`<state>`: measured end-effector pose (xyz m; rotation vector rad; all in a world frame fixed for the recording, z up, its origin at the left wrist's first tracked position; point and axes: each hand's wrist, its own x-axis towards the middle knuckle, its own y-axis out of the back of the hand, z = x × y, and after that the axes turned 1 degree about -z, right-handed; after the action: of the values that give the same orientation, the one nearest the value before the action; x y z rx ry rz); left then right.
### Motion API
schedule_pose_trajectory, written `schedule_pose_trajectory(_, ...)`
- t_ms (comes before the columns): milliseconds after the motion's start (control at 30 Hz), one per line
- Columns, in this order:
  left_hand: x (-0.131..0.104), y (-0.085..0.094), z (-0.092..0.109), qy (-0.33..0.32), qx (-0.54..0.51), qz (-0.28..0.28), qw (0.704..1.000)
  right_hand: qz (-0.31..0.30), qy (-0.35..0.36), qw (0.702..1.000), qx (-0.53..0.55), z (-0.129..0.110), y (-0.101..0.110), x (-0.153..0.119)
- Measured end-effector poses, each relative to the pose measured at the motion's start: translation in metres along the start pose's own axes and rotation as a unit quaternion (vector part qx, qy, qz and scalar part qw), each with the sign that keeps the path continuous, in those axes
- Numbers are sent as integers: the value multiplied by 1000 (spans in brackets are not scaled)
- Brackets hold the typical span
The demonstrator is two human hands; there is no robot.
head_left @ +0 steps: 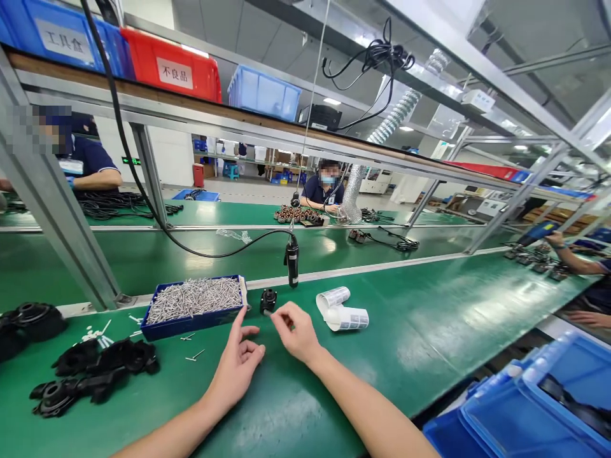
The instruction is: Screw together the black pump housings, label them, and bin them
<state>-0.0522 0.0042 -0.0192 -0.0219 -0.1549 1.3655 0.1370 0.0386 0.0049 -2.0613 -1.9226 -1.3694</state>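
My left hand (238,362) is by the right end of a blue tray (191,329) full of silver screws (195,300). Its index finger points up at the tray's corner, the other fingers are loosely bent and apart, and nothing shows in it. My right hand (298,334) is closed in a pinch just right of a small black plastic part (268,299) standing on the green bench. What the fingertips pinch, if anything, is too small to make out. Above that part hangs a black electric screwdriver (292,262) on a cable.
Curled label sheets (351,318) lie to the right. Black plastic housings (95,362), loose screws (195,356) and small white pieces (98,334) are at left. Blue bins (548,401) stand lower right. A metal upright (62,191) rises at left. Co-workers sit across and at right.
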Motion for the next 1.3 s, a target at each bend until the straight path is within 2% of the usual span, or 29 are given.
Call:
schedule_pose_trajectory(67, 1, 0, -3, -3, 11, 3, 1000, 51, -39, 998, -4, 10, -2, 4)
schedule_pose_trajectory(133, 2, 0, -7, -6, 16, -2, 1000, 70, -65, 995, -11, 19, -6, 9)
schedule_pose_trajectory(333, 5, -3, -16, -18, 38, 4, 999, 22, -92, 995, -24, 30, -24, 34)
schedule_pose_trajectory(433, 7, -1, -15, -58, 83, 28, 994, -2, -98, 995, -2, 29, -26, 42)
schedule_pose_trajectory(533, 7, 5, -11, -128, 158, 44, 978, -39, -102, 993, 47, 24, -22, 31)
schedule_pose_trajectory(667, 2, 9, -7, -170, 211, -4, 963, -114, -111, 974, 160, 12, -12, -5)
schedule_pose_trajectory(767, -1, 6, -4, -171, 205, -41, 963, -172, -146, 929, 294, 1, -8, -19)
schedule_pose_trajectory(833, -1, 4, -2, -169, 191, -45, 966, -188, -169, 906, 339, -6, -8, -18)
schedule_pose_trajectory(933, 1, 2, 1, -120, 152, -25, 981, -180, -189, 905, 335, -13, -8, -8)
schedule_pose_trajectory(1033, 4, 2, 2, -54, 100, 4, 993, -118, -203, 923, 305, -15, -3, 0)
schedule_pose_trajectory(1100, 5, 3, 2, -43, 83, 18, 995, -87, -215, 923, 306, -14, 2, 1)
schedule_pose_trajectory(1300, 4, 2, 1, -51, 89, 16, 995, -140, -276, 876, 370, -20, 5, -4)
